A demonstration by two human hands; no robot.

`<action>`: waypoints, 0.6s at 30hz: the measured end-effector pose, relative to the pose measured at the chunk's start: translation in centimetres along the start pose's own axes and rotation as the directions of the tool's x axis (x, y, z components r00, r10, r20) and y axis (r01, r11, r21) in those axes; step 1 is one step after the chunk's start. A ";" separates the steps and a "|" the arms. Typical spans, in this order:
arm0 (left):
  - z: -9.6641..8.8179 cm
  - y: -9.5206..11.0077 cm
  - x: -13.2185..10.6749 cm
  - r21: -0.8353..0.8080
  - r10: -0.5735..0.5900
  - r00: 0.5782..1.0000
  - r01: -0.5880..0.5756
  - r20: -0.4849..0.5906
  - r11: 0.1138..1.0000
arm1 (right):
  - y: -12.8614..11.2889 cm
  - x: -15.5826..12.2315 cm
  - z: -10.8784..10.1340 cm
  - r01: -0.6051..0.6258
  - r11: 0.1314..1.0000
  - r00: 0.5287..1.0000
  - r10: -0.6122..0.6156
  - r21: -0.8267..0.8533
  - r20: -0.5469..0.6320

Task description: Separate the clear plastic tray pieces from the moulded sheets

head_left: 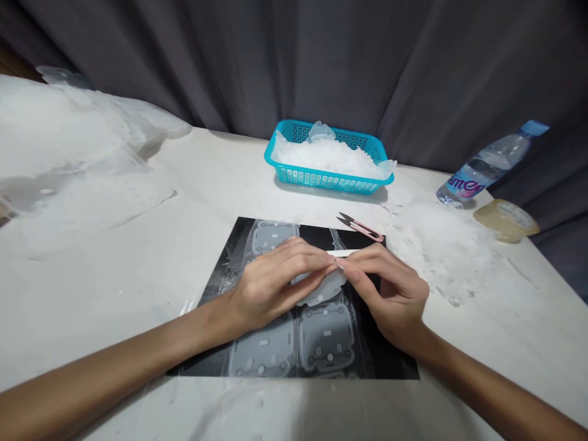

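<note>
Both of my hands meet over a black mat (390, 361), fingertips pinched together. Between the fingers of my left hand (271, 278) is a thin translucent plastic piece (324, 293) with a rounded outline. My right hand (397, 288) pinches at its upper right edge; the exact contact is hidden by the fingertips. A white strip (342, 252) shows just behind the fingers. Under the hands lies a clear plastic sheet of moulded pieces (327, 337) with rounded shapes, small slots and dots. Pink-handled thread snips (361, 226) rest at the mat's far edge, blades pointing left.
Behind the mat stands a blue basket (331, 177) filled with translucent pieces. A pile of plastic scraps (441, 245) lies at the right, near a tape roll (505, 219) and a tilted-looking water bottle (491, 162). White plastic bags (78, 141) cover the left back; a dark curtain (229, 61) hangs behind.
</note>
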State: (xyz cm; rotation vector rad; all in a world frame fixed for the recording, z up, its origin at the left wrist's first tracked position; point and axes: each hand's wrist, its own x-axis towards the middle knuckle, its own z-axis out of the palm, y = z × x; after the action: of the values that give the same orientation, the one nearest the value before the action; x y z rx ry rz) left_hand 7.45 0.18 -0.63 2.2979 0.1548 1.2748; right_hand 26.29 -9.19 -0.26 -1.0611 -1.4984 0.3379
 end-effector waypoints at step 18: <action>-0.2 0.7 0.6 -0.051 -0.079 0.996 0.080 0.032 0.995 | 0.4 0.0 0.0 -0.065 0.998 0.998 0.065 -0.009 0.002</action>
State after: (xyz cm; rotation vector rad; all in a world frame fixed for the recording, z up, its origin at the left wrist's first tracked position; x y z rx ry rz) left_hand 7.54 -0.17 0.22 2.2425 0.1982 1.1900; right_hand 26.45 -8.97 -0.59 -1.1188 -1.4708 0.3786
